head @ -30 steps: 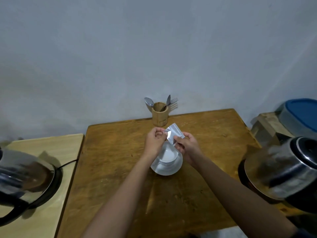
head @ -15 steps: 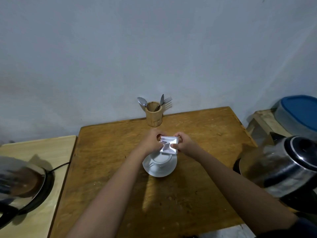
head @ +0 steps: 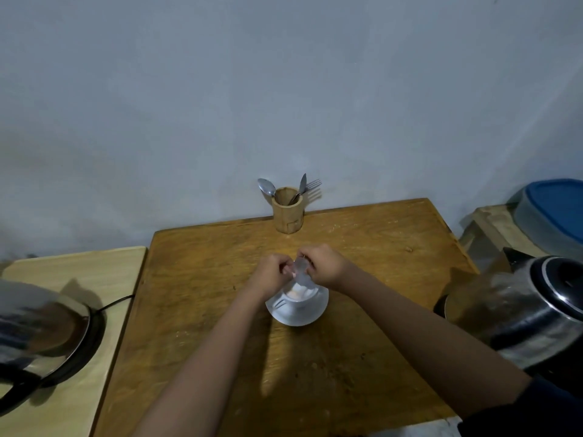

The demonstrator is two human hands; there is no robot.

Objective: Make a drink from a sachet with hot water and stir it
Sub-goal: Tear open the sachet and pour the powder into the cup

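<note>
Item: we pinch the small silver foil sachet between left hand and right hand, directly above the white ceramic cup on its white saucer; risk: tilting off-centre could spill powder.

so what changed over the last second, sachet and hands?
The sachet went from held up flat above the cup, to crumpled, to tipped mouth-down over it; pale powder now shows in the cup. Left hand and right hand closed in, both gripping it throughout. Cup, saucer, utensil holder and both kettles unmoved.
</note>
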